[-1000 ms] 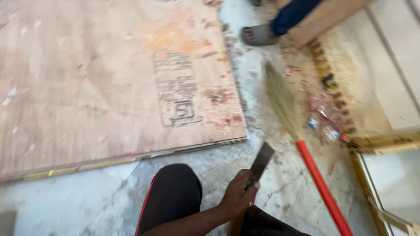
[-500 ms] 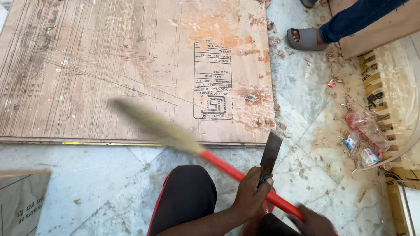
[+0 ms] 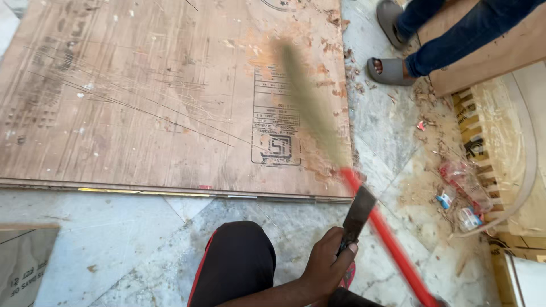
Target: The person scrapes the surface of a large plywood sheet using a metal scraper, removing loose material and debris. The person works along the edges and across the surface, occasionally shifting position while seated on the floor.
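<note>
Scraper (image 3: 357, 219) with a flat dark blade held in the left hand (image 3: 327, 264), fingers wrapped tight round its handle, blade tip pointing up toward the plywood sheet (image 3: 142, 96). Hand sits low centre, just right of the person's bent knee in black trousers with a red stripe (image 3: 236, 267). Broom (image 3: 341, 165) crosses right beside the scraper: red handle runs down to the bottom right edge, blurred straw head lies over the plywood near its printed black stamp. Right hand is out of frame at the bottom right, so its grip cannot be told. Plywood lies flat on the marble floor (image 3: 131, 239), scratched, with orange-brown residue along its right edge. Sawdust and wood chips (image 3: 432, 142) spread over the floor right of the sheet, near a crumpled clear plastic wrapper (image 3: 466, 187). Another person's feet in grey slippers (image 3: 389, 71) and blue trouser legs stand top right. Cardboard box corner (image 3: 23, 261) at bottom left.
</note>
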